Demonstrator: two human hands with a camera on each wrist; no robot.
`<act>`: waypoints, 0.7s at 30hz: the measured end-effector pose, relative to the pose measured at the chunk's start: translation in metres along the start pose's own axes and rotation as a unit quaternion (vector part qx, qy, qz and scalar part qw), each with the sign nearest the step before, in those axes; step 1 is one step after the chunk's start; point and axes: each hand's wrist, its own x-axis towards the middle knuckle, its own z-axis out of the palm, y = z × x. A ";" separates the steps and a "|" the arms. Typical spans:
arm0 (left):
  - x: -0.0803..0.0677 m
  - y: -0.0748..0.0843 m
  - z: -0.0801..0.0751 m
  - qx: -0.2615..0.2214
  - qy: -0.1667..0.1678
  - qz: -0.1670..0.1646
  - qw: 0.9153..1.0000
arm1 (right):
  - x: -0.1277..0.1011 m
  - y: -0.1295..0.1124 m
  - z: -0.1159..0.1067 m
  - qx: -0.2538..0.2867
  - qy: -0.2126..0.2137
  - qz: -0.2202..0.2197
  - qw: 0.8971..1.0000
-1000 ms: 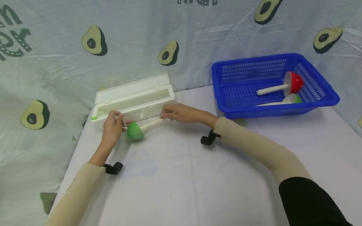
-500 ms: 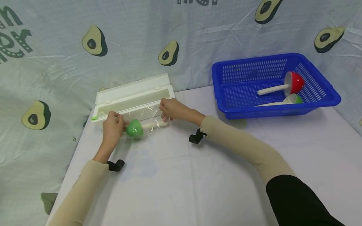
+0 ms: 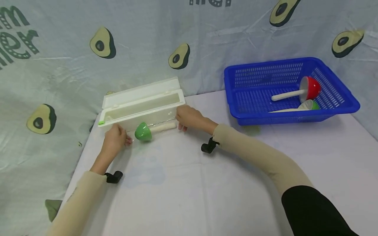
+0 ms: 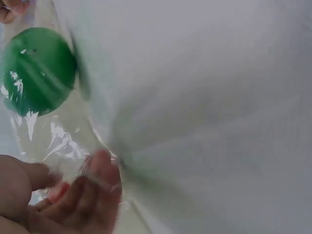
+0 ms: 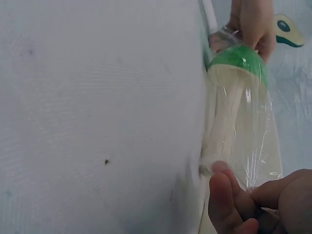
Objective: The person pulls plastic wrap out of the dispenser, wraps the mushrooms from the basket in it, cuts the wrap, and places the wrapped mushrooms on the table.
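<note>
A mushroom-shaped piece with a green cap and a pale stem lies along the front of a long white cling film dispenser, its lid raised. Clear cling film covers cap and stem, glinting in both wrist views. My left hand, just left of the cap, pinches the film's gathered end between thumb and fingers. At the stem's far end, my right hand pinches the film with thumb and fingertips. The stem's tip is hidden near those fingers.
A blue plastic basket stands at the back right, with a red mushroom-shaped piece and a green one inside. A green slider sits at the dispenser's left end. Avocado-printed cloth hangs behind the white table.
My right hand first moved up and left, drawing film over the stem. Since then the green-capped piece has settled closer to the dispenser, and my left hand has shifted slightly away from the cap.
</note>
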 end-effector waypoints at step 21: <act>-0.027 0.038 0.017 0.199 -0.021 0.381 0.902 | -0.014 0.010 -0.003 -0.035 0.074 0.003 0.997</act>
